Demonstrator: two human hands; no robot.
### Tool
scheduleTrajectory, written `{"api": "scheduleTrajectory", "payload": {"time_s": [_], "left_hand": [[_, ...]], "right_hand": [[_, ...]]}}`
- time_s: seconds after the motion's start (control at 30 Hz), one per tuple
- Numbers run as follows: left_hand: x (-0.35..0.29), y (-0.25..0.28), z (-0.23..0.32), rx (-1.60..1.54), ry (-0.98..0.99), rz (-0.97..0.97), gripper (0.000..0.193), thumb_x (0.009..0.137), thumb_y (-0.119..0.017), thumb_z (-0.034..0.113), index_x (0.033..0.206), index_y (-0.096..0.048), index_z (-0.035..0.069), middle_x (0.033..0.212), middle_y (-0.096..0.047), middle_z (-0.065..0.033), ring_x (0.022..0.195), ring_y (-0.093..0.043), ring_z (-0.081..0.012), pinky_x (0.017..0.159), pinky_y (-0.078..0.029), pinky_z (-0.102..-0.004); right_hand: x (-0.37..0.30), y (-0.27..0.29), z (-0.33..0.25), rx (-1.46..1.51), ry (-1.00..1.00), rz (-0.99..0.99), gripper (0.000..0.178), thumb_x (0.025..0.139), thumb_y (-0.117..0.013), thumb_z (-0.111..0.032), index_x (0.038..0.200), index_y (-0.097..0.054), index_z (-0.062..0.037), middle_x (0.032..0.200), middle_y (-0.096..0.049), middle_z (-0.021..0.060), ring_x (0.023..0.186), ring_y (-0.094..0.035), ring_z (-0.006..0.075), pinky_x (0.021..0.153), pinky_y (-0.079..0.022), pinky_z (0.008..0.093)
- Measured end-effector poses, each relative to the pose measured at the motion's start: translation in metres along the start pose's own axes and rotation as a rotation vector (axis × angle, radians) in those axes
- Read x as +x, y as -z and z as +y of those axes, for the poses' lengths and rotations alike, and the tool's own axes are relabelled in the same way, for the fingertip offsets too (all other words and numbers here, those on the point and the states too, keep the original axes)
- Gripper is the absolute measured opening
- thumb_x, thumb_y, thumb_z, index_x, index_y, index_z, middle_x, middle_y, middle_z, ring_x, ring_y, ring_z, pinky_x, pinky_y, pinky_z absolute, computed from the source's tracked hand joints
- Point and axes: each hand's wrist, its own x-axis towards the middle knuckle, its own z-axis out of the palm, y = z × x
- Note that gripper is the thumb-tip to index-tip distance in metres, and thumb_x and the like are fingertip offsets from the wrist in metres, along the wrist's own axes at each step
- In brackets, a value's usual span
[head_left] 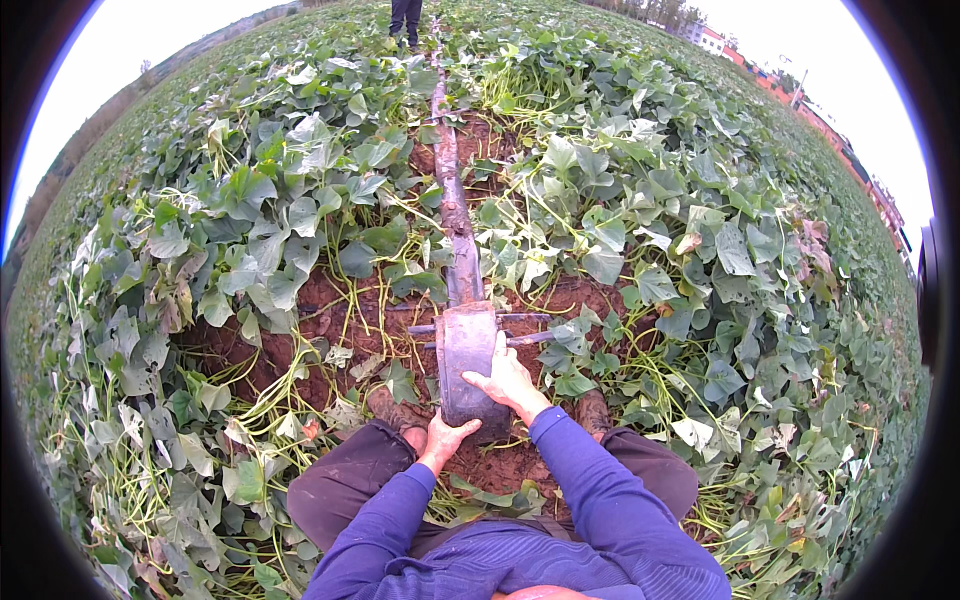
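Note:
A wide, flat dark hose is wound into a thick roll (466,350) in front of my body, smeared with reddish soil. My left hand (446,440) grips the roll's near lower left edge, thumb on top and fingers hidden beneath. My right hand (508,380) holds its right side, with the thumb across the top face and the other fingers partly out of sight. From the roll's far end, the flat hose strip (455,205) runs straight away from me over the ground. Thin dark pipes (530,339) stick out sideways close to the roll.
Leafy green vines (250,230) cover the field on both sides, with loose stems near my legs. Bare reddish soil (325,310) shows around the roll. My soiled shoes (396,410) flank it. Another person's dark-trousered legs (405,18) stand far ahead beside the strip.

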Motion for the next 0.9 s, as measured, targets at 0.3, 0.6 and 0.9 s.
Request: {"api": "scheduleTrajectory", "payload": {"time_s": [0.3, 0.6, 0.9], "left_hand": [[-0.0005, 0.0006, 0.0001, 0.006, 0.002, 0.002, 0.077, 0.075, -0.097, 0.023, 0.137, -0.058, -0.002, 0.126, -0.072, -0.0114, 0.113, -0.068, -0.0195, 0.102, -0.053, -0.0349], [-0.001, 0.0001, 0.0001, 0.012, 0.007, 0.0, 0.077, 0.075, -0.097, 0.024, 0.136, -0.058, -0.003, 0.125, -0.072, -0.0121, 0.112, -0.068, -0.02, 0.101, -0.053, -0.0352], [-0.0003, -0.0007, -0.0035, -0.032, 0.019, 0.005, 0.07, 0.076, -0.096, 0.018, 0.134, -0.06, -0.003, 0.124, -0.072, -0.0108, 0.111, -0.068, -0.0196, 0.101, -0.053, -0.0352]], "right_hand": [[-0.0007, 0.0032, -0.0038, 0.017, -0.018, -0.023, 0.132, 0.083, -0.079, -0.062, 0.165, -0.001, 0.0045, 0.154, -0.038, 0.0382, 0.138, -0.049, 0.0511, 0.114, -0.044, 0.0503], [0.0015, -0.0014, 0.0009, 0.008, -0.022, -0.014, 0.132, 0.083, -0.079, -0.061, 0.165, -0.001, 0.0047, 0.154, -0.038, 0.0376, 0.137, -0.051, 0.0503, 0.114, -0.044, 0.0497], [0.0001, -0.0008, 0.0009, 0.001, -0.013, -0.011, 0.133, 0.081, -0.079, -0.064, 0.165, -0.001, 0.0049, 0.151, -0.041, 0.0374, 0.135, -0.052, 0.0486, 0.111, -0.047, 0.0482]]}}
